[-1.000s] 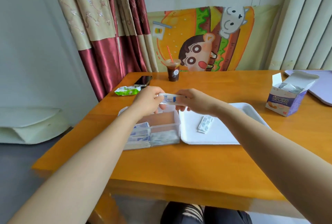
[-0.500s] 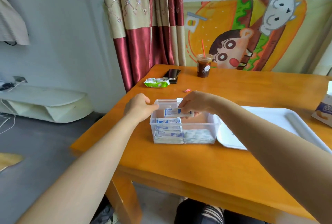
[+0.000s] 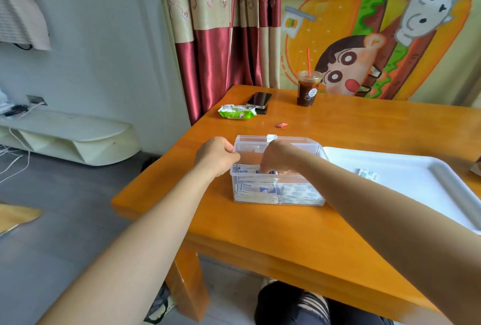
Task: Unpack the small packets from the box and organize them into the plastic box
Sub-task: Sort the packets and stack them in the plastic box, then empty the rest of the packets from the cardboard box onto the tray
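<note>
Right hand (image 3: 279, 158): fingers pinch a packet (image 3: 265, 172) inside the plastic box (image 3: 299, 142)
Left hand (image 3: 216, 155): fingers curled on its rim
Risk: tight fit — stacked packets (image 3: 256, 190) could topple

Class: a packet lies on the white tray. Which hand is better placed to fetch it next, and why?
The right, probably. The right hand is in the plastic box, beside the white tray holding the packet; the left hand holds the box's opposite wall.

Clear plastic box (image 3: 278, 201), lid open, on the table (image 3: 338, 126): blue-and-white packets (image 3: 257, 190) stacked at its left, paler ones (image 3: 302, 191), perhaps plasters, at right. One loose packet (image 3: 367, 174) on the tray (image 3: 416, 194).
</note>
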A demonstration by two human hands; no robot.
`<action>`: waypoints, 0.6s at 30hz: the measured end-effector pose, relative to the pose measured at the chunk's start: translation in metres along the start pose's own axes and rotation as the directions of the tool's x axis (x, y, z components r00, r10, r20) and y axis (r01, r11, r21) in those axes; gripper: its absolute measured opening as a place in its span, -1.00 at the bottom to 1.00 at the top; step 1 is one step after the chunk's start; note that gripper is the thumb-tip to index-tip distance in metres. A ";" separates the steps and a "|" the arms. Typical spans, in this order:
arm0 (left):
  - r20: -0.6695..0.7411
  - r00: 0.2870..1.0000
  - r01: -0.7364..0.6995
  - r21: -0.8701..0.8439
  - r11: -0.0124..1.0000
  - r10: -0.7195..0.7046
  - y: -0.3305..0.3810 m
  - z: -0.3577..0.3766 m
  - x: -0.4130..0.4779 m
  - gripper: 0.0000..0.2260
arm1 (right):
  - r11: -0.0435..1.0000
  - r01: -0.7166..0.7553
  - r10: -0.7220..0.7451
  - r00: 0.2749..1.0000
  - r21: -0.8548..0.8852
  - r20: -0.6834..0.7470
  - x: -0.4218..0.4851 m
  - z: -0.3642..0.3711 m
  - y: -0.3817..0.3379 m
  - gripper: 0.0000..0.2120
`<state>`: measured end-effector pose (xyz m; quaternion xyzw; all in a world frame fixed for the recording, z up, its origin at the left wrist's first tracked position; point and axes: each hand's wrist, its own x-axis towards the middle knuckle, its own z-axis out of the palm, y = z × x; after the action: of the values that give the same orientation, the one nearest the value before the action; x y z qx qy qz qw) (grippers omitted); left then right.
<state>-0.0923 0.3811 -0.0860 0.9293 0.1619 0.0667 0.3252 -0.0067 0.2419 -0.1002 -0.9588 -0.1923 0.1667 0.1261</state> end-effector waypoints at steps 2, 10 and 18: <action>-0.006 1.000 -0.012 0.020 1.000 0.013 0.000 0.000 -0.001 -0.80 | 0.998 0.037 -0.040 0.998 -0.046 -0.053 -0.001 0.000 0.000 -0.79; -0.017 1.000 -0.025 0.046 0.999 0.026 0.003 0.001 -0.006 -0.83 | 0.989 0.133 -0.128 0.989 0.066 -0.080 -0.019 -0.006 0.003 -0.72; -0.310 0.927 -0.216 0.025 0.976 0.213 0.044 0.010 -0.010 -0.84 | 0.880 0.319 -0.212 0.926 0.351 -0.311 -0.066 -0.051 0.059 -0.83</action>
<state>-0.0880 0.3390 -0.0665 0.9178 0.1081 0.2479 0.2907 -0.0265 0.1532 -0.0537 -0.8911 -0.2667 0.0540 0.3633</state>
